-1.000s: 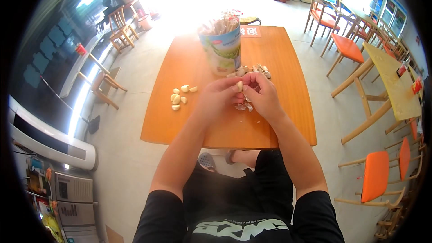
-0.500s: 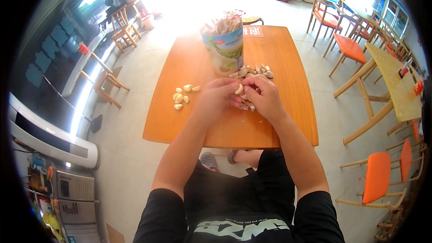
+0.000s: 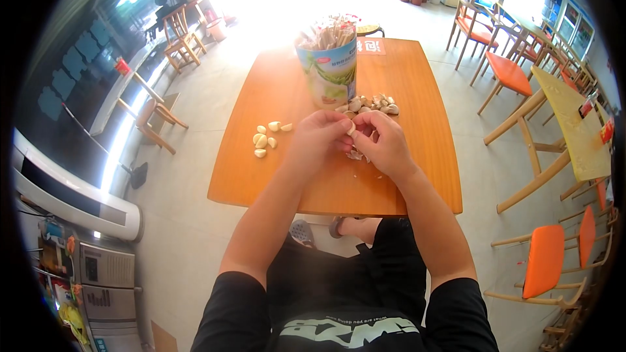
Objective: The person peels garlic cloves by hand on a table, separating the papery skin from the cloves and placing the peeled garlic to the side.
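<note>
Between my fingertips is a pale garlic clove point(image 3: 351, 128), partly covered by them. My left hand point(image 3: 321, 135) pinches it from the left, and my right hand point(image 3: 382, 139) is closed on it from the right. Just beneath my hands lie bits of papery garlic skin point(image 3: 355, 155) on the wooden table. Several peeled garlic cloves point(image 3: 261, 139) rest in a loose group left of my left hand. Beyond my hands sits a pile of unpeeled garlic cloves point(image 3: 376, 104), beside the base of a tall printed tub.
The tub point(image 3: 327, 72), filled with thin paper-wrapped sticks, stands on the orange-brown table point(image 3: 261, 186). A red-and-white sign point(image 3: 372, 46) lies at the far edge. Chairs with orange seats point(image 3: 507, 70) and a yellowish table point(image 3: 577, 117) stand to the right.
The clove has turned between my fingers and less of it shows. My fingertips have drawn closer together around it. The view has shifted slightly.
</note>
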The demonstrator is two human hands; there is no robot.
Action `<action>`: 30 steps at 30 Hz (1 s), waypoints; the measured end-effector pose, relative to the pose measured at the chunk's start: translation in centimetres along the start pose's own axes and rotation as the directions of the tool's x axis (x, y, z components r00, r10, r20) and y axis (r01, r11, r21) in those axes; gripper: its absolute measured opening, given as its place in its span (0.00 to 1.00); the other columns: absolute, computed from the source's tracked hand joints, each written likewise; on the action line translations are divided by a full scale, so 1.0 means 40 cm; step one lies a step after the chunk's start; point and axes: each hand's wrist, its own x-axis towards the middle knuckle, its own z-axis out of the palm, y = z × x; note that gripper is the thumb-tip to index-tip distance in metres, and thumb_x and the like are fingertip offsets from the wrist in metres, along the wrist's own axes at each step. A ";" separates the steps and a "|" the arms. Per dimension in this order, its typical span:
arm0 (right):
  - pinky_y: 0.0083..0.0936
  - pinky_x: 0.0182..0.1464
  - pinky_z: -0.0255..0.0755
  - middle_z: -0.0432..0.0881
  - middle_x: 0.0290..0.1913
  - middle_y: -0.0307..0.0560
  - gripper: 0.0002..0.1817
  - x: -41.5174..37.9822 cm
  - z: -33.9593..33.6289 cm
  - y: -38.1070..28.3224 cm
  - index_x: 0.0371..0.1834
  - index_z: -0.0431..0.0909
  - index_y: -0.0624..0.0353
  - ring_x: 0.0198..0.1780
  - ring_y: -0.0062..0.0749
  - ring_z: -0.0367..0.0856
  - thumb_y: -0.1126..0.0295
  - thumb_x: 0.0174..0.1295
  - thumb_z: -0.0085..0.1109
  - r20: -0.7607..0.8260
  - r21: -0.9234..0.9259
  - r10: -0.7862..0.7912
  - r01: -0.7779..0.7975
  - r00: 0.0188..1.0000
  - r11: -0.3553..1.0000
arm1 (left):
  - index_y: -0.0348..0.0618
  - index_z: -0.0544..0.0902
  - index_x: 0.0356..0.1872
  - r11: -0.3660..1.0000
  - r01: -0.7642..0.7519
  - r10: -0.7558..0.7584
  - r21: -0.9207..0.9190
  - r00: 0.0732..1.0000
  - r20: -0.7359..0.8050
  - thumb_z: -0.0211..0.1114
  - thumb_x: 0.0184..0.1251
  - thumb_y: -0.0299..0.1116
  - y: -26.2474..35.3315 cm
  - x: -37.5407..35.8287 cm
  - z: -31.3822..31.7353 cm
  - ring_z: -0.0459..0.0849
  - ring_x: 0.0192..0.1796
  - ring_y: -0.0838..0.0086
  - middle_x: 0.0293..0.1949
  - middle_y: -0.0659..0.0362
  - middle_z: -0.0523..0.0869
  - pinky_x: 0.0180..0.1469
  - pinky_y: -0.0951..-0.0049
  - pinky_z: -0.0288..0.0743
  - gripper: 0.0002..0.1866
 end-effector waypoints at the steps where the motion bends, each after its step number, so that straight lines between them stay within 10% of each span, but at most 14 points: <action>1: 0.23 0.38 0.77 0.83 0.37 0.45 0.11 0.000 -0.001 0.002 0.43 0.81 0.65 0.33 0.26 0.80 0.72 0.62 0.69 0.000 0.000 0.001 -0.001 1.000 1.000 | 0.36 0.80 0.48 1.000 -0.023 0.023 0.015 1.000 0.007 0.70 0.69 0.29 -0.002 0.000 0.001 0.88 0.34 0.74 0.37 0.55 0.89 0.37 0.76 0.86 0.12; 9: 0.19 0.38 0.77 0.83 0.36 0.39 0.08 0.003 -0.002 0.005 0.42 0.80 0.65 0.35 0.16 0.79 0.73 0.65 0.66 0.078 0.282 0.109 -0.126 0.991 0.951 | 0.35 0.80 0.49 0.998 -0.052 0.050 0.035 0.997 0.051 0.70 0.70 0.28 -0.007 -0.001 -0.001 0.88 0.34 0.74 0.37 0.55 0.88 0.38 0.76 0.85 0.12; 30: 0.21 0.38 0.77 0.82 0.39 0.42 0.07 0.005 0.005 0.033 0.45 0.80 0.64 0.36 0.20 0.80 0.76 0.66 0.63 0.053 0.305 0.077 -0.090 0.996 0.948 | 0.34 0.81 0.53 0.998 -0.053 0.051 0.034 0.997 0.054 0.67 0.72 0.27 -0.002 -0.010 0.006 0.87 0.40 0.74 0.42 0.57 0.88 0.45 0.74 0.84 0.12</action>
